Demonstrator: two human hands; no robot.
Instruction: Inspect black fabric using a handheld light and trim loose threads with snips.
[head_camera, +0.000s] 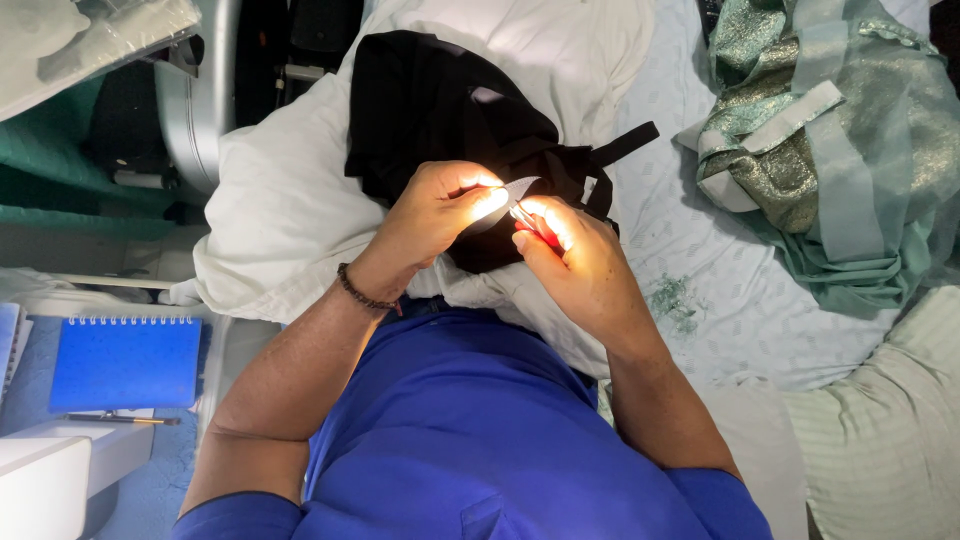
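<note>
Pinched in the left hand (440, 205) at frame centre, limp black fabric (430, 110) met small snips (522, 215) gripped by the right hand (575, 255).

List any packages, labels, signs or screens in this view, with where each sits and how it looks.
Clear plastic bag: top left corner, on a slanted surface, crinkled, see-through, pale contents.
Blue spiral notebook: lower left, rectangular, plain blue cover, white wire binding along the top; a pencil lies just below it.
Small grey tab: on the black garment, pinched between the left hand and right hand; possibly a label.
No signs or screens show.
</note>
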